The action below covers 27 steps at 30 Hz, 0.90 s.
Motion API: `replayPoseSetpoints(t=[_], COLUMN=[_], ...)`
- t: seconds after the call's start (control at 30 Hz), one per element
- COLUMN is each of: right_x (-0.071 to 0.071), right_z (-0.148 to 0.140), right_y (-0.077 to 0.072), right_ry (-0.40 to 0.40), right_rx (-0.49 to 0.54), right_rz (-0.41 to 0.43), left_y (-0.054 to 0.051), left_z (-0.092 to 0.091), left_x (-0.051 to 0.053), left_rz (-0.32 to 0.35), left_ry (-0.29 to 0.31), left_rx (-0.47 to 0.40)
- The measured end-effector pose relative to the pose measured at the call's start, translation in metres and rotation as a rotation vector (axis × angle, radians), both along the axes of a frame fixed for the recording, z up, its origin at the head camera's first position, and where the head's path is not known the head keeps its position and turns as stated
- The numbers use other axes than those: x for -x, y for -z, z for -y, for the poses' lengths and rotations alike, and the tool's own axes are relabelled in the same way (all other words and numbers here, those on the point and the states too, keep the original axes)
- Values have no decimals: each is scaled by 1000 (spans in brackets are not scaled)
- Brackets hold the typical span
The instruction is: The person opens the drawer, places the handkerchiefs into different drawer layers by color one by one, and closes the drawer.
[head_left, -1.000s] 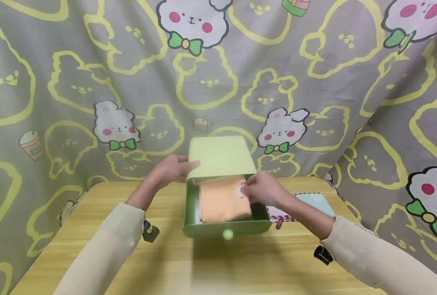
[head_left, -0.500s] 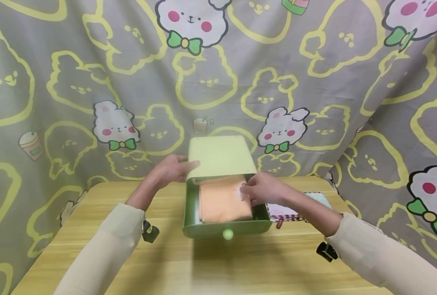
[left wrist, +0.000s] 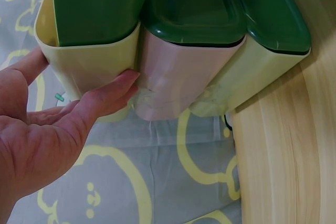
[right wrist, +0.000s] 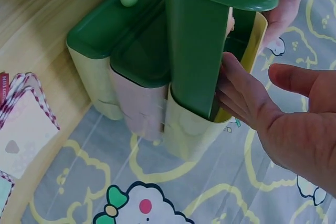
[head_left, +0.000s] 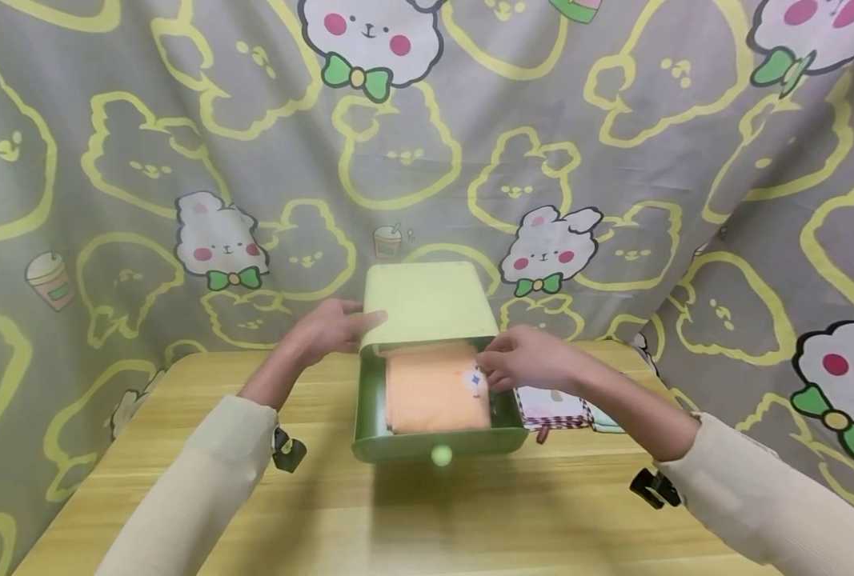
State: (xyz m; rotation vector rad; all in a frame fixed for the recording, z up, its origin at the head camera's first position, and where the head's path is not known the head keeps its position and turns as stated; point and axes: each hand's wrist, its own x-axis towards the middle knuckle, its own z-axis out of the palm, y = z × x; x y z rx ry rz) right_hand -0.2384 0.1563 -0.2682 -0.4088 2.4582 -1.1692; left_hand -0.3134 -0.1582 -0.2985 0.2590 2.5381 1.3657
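Note:
A pale yellow casing (head_left: 430,302) tops a stack, and its green drawer (head_left: 398,448) is pulled out toward the viewer. Inside lies a folded orange cloth (head_left: 434,392) with a small printed figure at its right. My left hand (head_left: 326,330) rests on the casing's left edge, thumb on top; in the left wrist view its fingers lie fairly straight along the wall. My right hand (head_left: 538,360) is at the drawer's right side. In the right wrist view that hand (right wrist: 294,114) reaches its extended fingers into the drawer opening, thumb apart; the drawer wall partly hides the fingertips.
Below the top casing are a pink unit (left wrist: 173,77) and another yellow one (left wrist: 262,72), both with green drawers closed. Folded cloths with checkered edging (head_left: 552,408) lie right of the stack on the wooden table (head_left: 311,504). A patterned curtain (head_left: 412,184) hangs behind.
My right hand's fingers have come off the orange cloth and moved slightly to the right, uncovering its printed figure. My left hand keeps its place on the casing. The head view has shifted a little.

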Motion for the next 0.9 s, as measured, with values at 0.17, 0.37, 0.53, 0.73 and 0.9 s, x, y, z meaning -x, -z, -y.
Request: replayPoseSetpoints(t=[0.17, 0.37, 0.53, 0.73, 0.9], right_x=[-9, -26, -41, -58, -68], right_z=[0, 8, 17, 23, 22], right_y=[-4, -8, -10, -9, -3], right_ry=[19, 0, -68, -231, -352], right_rx=[29, 193, 264, 319, 266], right_rz=[-35, -27, 40, 250, 360], left_y=[1, 1, 2, 1, 1], left_z=[0, 0, 1, 1, 0], left_x=[1, 2, 2, 1, 1], left_rz=[7, 7, 13, 10, 1], left_ry=[0, 1, -1, -1, 2], left_rx=[-2, -1, -6, -5, 3])
